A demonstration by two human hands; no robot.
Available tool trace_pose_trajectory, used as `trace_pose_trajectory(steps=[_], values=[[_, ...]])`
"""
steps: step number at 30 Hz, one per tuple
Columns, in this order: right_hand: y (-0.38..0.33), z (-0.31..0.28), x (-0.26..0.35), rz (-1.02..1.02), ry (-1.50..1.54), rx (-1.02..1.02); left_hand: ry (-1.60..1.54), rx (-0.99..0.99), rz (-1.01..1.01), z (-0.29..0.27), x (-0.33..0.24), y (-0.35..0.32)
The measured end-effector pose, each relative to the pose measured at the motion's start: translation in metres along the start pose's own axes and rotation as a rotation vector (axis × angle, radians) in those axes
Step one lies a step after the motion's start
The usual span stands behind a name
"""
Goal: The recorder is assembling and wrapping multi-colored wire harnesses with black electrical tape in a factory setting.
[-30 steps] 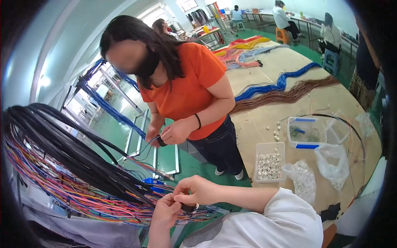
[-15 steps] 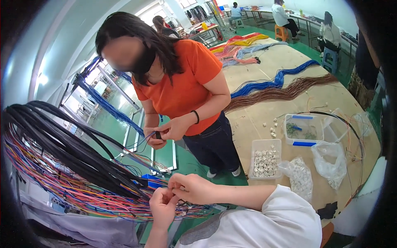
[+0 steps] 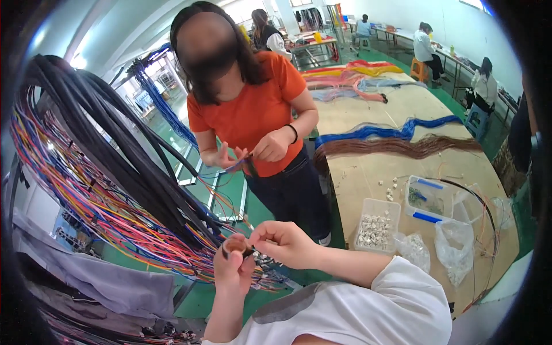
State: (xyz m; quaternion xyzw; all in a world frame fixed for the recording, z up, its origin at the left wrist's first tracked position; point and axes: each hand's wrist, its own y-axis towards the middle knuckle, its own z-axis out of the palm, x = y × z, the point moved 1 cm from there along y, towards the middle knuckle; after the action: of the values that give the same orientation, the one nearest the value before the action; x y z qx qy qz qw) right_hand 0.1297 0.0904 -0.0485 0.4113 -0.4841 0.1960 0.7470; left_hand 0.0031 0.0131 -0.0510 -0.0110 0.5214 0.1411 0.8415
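My left hand (image 3: 233,267) is at the end of a thick wire bundle (image 3: 144,230), its fingers curled around a small dark piece that I cannot identify. Close beside it, my right hand (image 3: 290,244) has thumb and forefinger pinched together; whatever is between them is too small to name. Black sleeved cables (image 3: 109,138) lie over the many coloured wires to the left. Small white connectors (image 3: 261,260) show at the wire ends by my hands. Across from me, a person in an orange shirt (image 3: 247,115) handles thin wires (image 3: 237,165) with both hands.
On the wooden table (image 3: 368,178) at right are an open box of white connectors (image 3: 376,225), a blue-clipped clear box (image 3: 426,198), plastic bags (image 3: 454,247), and blue (image 3: 397,129) and brown wire bundles (image 3: 402,148). Grey cloth (image 3: 115,270) hangs at lower left. Several people sit behind.
My view has tilted up. My hands, touching before, are slightly apart, with the right one raised. The other person's hands have moved apart and some wire shows between them.
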Motion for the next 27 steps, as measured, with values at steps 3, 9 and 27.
trace_pose_trajectory(steps=[3,9,27], values=[[0.004,-0.001,-0.001,0.099,0.158,-0.003,0.051,-0.002,0.136,-0.009,0.001,-0.007],[0.011,0.005,0.003,0.11,0.028,-0.023,0.098,0.022,0.115,-0.008,-0.003,-0.016],[0.003,0.007,-0.008,-0.093,-0.427,-0.014,0.796,-0.014,0.29,-0.011,0.0,0.002]])
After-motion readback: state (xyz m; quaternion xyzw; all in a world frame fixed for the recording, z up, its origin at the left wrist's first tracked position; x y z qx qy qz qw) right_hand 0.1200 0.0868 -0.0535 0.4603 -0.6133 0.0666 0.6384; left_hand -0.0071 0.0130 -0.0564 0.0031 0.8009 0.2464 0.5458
